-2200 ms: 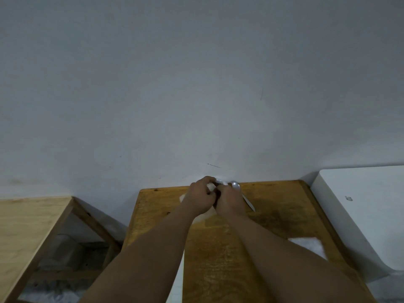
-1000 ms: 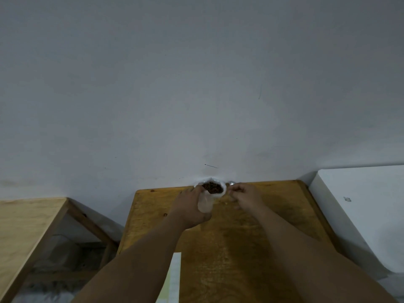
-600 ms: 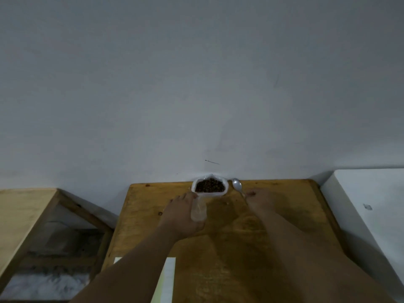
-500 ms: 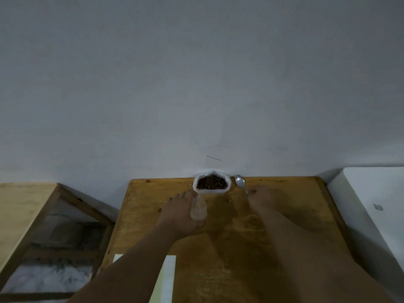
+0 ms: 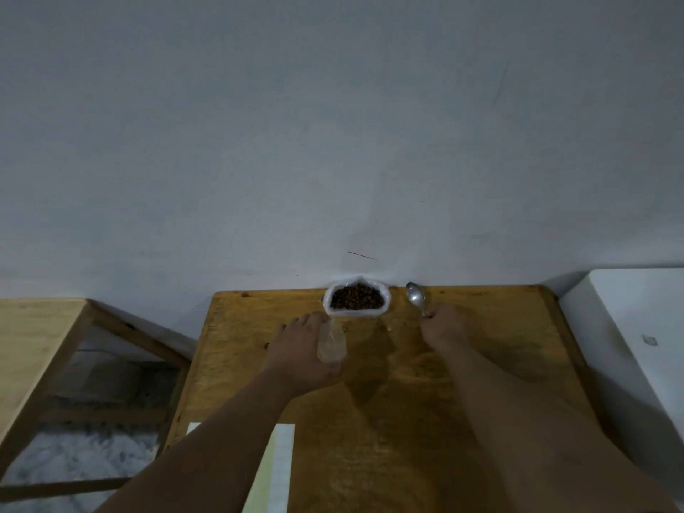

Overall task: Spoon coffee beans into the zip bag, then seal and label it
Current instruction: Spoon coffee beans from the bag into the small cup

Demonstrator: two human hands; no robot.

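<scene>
- Head view: the left hand [image 5: 298,351] gripped the clear zip bag [image 5: 332,345] on the table [image 5: 492,364], just before the coffee beans [image 5: 356,297].
- The right hand [image 5: 444,327] apparently pinched the spoon [image 5: 415,295] by its handle.
- Filling hadn't begun; next, I'd judge, dip into the beans.

- Your picture is dim and grey.
- Soft arm shadows lie on the brown wooden table [image 5: 518,346].
- The shiny metal spoon [image 5: 416,296] in your right hand [image 5: 444,327] catches a little light.
- The small clear plastic bag [image 5: 332,344] in your left hand [image 5: 296,349] looks blurry.
- The table's sides bend outward near the edges.
</scene>
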